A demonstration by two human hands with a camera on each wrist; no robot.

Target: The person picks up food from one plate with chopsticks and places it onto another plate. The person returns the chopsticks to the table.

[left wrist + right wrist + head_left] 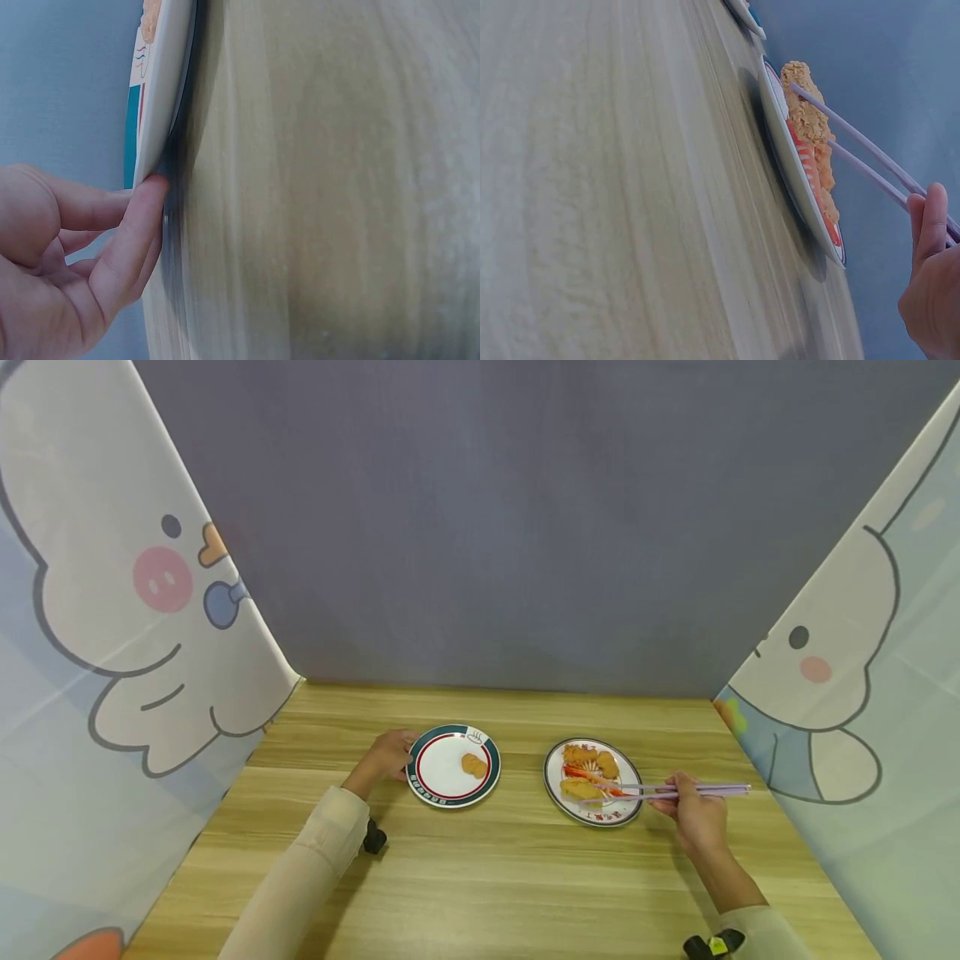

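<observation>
My left hand (390,754) pinches the left rim of a white plate (438,772) with a teal band, thumb above and fingers beneath in the left wrist view. One small fried nugget (474,766) lies on that plate. My right hand (699,820) holds a pair of pale purple chopsticks (723,791) pointing left over a second plate (553,770). Their tips are at a breaded piece (806,112) on its near side; whether they grip it is unclear. Red-and-white crab sticks (579,773) and more fried pieces (607,766) lie there too.
Both plates stand on a wood-grain table (480,877), a gap of bare wood between them. A grey panel (495,527) rises behind the table. Cartoon-printed sheets (112,610) flank both sides.
</observation>
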